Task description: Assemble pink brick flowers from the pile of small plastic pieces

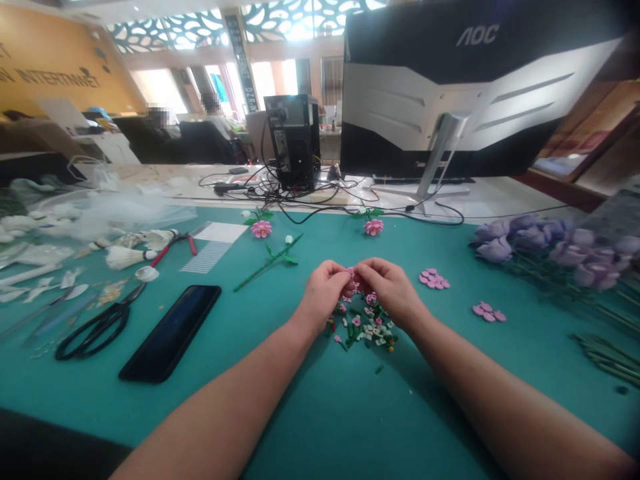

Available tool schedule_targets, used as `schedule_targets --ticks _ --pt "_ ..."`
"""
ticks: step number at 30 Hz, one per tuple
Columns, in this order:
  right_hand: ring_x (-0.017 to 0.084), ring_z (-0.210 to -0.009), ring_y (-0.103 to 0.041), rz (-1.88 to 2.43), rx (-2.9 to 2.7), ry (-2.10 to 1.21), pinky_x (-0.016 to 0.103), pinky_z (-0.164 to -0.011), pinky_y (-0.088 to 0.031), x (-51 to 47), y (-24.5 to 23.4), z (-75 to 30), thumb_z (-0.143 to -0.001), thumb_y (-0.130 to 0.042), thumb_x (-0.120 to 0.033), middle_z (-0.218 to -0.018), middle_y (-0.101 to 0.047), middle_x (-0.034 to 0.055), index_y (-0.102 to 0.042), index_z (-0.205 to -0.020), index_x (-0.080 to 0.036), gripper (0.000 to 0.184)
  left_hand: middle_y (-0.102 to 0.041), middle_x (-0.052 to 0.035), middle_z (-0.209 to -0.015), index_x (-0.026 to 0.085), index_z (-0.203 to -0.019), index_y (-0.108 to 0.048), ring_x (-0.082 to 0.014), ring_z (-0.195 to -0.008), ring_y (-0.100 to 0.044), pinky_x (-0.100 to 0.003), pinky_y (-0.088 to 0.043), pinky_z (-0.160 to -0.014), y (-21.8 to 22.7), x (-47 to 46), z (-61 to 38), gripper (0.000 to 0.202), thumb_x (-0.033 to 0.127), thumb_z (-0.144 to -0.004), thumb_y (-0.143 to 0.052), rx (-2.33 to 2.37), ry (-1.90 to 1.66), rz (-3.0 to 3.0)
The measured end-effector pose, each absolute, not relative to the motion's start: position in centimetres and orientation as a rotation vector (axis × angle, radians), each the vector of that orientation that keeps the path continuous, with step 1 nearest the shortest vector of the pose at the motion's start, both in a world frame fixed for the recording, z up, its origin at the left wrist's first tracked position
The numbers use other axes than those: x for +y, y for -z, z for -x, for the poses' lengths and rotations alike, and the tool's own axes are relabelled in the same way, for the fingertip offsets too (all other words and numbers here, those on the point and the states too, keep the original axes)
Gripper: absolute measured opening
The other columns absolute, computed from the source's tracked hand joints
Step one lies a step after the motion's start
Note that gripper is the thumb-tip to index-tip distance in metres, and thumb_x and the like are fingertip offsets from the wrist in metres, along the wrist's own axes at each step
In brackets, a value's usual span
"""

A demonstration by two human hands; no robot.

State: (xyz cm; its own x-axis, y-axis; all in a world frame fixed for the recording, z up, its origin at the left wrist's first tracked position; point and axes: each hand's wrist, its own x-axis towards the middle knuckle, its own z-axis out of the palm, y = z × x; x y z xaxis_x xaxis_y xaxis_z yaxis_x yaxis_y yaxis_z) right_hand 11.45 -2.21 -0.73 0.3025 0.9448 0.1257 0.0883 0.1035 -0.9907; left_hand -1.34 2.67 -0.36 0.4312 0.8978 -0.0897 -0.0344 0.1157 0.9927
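Observation:
My left hand and my right hand meet above a pile of small building-brick pieces in pink, white and green. Both are closed in a pinch on a small pink brick piece, mostly hidden by the fingertips. To the right lie two groups of pink petal pieces. Beyond my hands are two assembled pink brick flowers, one at the left and one at the right. A green brick stem with leaves and a white bud lies left of my hands.
A black phone, black scissors, red-handled pliers and shuttlecocks lie on the left of the green mat. Purple artificial flowers fill the right. Behind stand a monitor, a computer tower and cables.

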Motion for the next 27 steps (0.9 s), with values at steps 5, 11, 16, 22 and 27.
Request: schedule_targets --ticks 5,11,16,22,27 --pt "0.013 -0.065 -0.056 1.273 -1.065 -0.882 0.025 -0.060 -0.044 -2.3 0.7 -11.4 -0.074 -0.067 -0.038 -0.075 -0.065 0.0004 -0.067 -0.087 -0.020 0.022 -0.058 0.0013 -0.059 0.017 -0.071 -0.052 -0.0096 -0.053 -0.052 -0.022 -0.042 -0.053 0.3 2.9 1.4 0.013 0.025 -0.072 -0.062 0.865 -0.791 -1.222" --pt "0.017 -0.075 -0.061 1.285 -1.214 -0.751 0.029 -0.069 -0.048 -2.4 1.1 -11.3 -0.077 -0.065 -0.034 -0.082 -0.070 0.0029 -0.069 -0.087 -0.020 0.017 -0.058 0.0011 -0.057 0.017 -0.068 -0.051 -0.0094 -0.051 -0.051 -0.022 -0.041 -0.052 0.1 2.9 1.4 0.008 0.019 -0.070 -0.058 0.867 -0.808 -1.221" --pt "0.019 -0.083 -0.063 1.392 -1.431 -0.438 0.031 -0.076 -0.047 -2.6 1.5 -11.5 -0.085 -0.057 -0.029 -0.088 -0.070 0.0030 -0.071 -0.091 -0.023 0.016 -0.057 0.0016 -0.056 0.016 -0.068 -0.050 -0.0087 -0.051 -0.050 -0.021 -0.040 -0.050 0.3 2.9 1.4 0.007 0.018 -0.069 -0.056 0.856 -0.807 -1.218" --pt "0.017 -0.088 -0.063 1.383 -1.565 -0.348 0.031 -0.081 -0.047 -2.8 1.2 -11.5 -0.087 -0.052 -0.022 -0.094 -0.070 0.0017 -0.070 -0.099 -0.025 0.021 -0.056 0.0020 -0.057 0.016 -0.070 -0.051 -0.0082 -0.052 -0.051 -0.020 -0.040 -0.052 0.3 3.2 1.5 0.006 0.019 -0.070 -0.057 0.825 -0.819 -1.188" --pt "0.019 -0.087 -0.063 1.387 -1.459 -0.466 0.032 -0.077 -0.049 -2.4 1.0 -12.9 -0.086 -0.055 -0.027 -0.096 -0.070 0.0049 -0.067 -0.104 -0.021 0.023 -0.065 -0.0018 -0.071 0.017 -0.075 -0.053 -0.0092 -0.058 -0.057 -0.019 -0.040 -0.053 -0.2 4.0 2.1 0.006 0.019 -0.071 -0.056 0.824 -0.853 -1.182"
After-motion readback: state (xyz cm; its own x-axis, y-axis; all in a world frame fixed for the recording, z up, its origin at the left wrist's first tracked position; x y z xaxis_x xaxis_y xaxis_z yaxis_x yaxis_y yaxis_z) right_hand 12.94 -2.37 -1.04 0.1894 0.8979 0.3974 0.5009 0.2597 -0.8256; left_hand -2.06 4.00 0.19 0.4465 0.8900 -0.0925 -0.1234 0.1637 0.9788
